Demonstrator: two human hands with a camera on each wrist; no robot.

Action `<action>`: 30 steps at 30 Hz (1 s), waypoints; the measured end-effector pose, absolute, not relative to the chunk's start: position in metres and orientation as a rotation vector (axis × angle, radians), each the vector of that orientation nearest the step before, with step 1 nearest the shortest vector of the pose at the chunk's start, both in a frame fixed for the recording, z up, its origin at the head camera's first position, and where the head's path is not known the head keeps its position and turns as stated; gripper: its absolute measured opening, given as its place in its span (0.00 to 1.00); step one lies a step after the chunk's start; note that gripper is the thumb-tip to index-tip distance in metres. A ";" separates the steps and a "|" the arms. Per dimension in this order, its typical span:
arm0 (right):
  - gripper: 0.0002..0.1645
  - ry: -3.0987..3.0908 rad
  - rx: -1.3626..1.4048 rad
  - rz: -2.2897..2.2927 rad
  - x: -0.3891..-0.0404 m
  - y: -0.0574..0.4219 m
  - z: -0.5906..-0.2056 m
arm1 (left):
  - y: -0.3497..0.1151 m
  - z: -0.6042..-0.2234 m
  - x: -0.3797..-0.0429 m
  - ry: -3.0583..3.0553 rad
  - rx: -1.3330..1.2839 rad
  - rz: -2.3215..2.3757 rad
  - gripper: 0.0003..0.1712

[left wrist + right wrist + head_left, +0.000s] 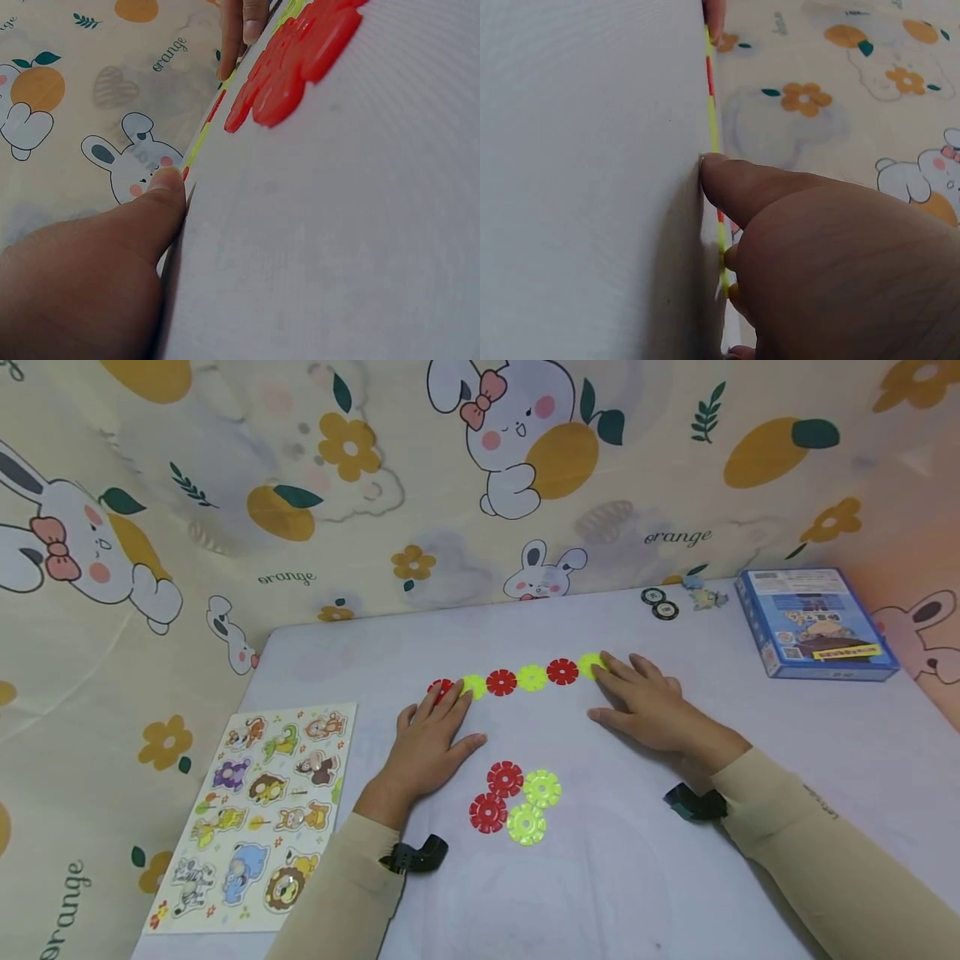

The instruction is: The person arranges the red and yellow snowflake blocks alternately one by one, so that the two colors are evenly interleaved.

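A row of red and yellow-green plastic snowflake discs [501,682], alternating in colour, runs across the table. My left hand [427,747] lies over its left end, the fingertips on a red disc and beside the yellow-green one next to it. At the other end, the fingertips of my right hand [652,706] touch the last yellow-green disc [588,665]. Both hands have extended fingers and thumbs held apart. Nearer me, two red discs [488,812] and two yellow-green discs [527,823] form a small cluster; some red ones [281,94] show close up in the left wrist view.
On the left lies an animal sticker board [258,806]. A blue box [817,627] stands at the back right, with two small black rings [664,610] and a small bluish-green figure [703,596] beside it. A patterned cloth [450,485] hangs behind the table.
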State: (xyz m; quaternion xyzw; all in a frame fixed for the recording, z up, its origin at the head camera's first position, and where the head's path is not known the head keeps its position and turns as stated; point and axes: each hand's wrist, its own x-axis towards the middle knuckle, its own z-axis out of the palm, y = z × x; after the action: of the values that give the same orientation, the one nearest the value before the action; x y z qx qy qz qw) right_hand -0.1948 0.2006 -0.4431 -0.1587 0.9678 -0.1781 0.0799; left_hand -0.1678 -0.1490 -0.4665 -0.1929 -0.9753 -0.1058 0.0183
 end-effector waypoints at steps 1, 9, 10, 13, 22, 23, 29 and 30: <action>0.51 2.898 -0.479 -0.542 -0.195 0.200 -0.443 | -0.149 -0.466 -0.168 -3.028 -0.600 -0.330 0.45; 0.46 2.868 -0.549 -0.941 -0.189 0.189 -0.437 | -0.149 -0.464 -0.166 -3.030 -0.606 -0.347 0.44; 0.45 2.827 -0.561 -1.031 -0.187 0.185 -0.436 | -0.149 -0.464 -0.166 -3.032 -0.605 -0.346 0.44; 0.42 2.671 -0.617 -1.278 -0.178 0.172 -0.434 | -0.149 -0.464 -0.166 -3.035 -0.603 -0.345 0.44; 0.43 2.400 -0.803 -1.306 -0.143 0.119 -0.437 | -0.150 -0.464 -0.167 -3.031 -0.607 -0.320 0.45; 0.44 2.430 -0.825 -1.237 -0.140 0.114 -0.438 | -0.150 -0.464 -0.167 -3.030 -0.609 -0.317 0.45; 0.35 2.646 -0.905 -0.925 -0.130 0.093 -0.441 | -0.149 -0.464 -0.167 -3.027 -0.616 -0.312 0.45; 0.32 2.660 -0.905 -0.917 -0.129 0.091 -0.441 | -0.149 -0.464 -0.167 -3.029 -0.615 -0.312 0.46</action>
State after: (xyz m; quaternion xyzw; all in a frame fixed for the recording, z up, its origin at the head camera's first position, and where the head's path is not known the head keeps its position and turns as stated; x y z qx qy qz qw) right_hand -0.1292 0.0912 -0.4408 -0.3048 0.8961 -0.3090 0.0927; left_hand -0.1672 -0.1493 -0.4638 -0.1980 -0.9749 -0.1003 0.0173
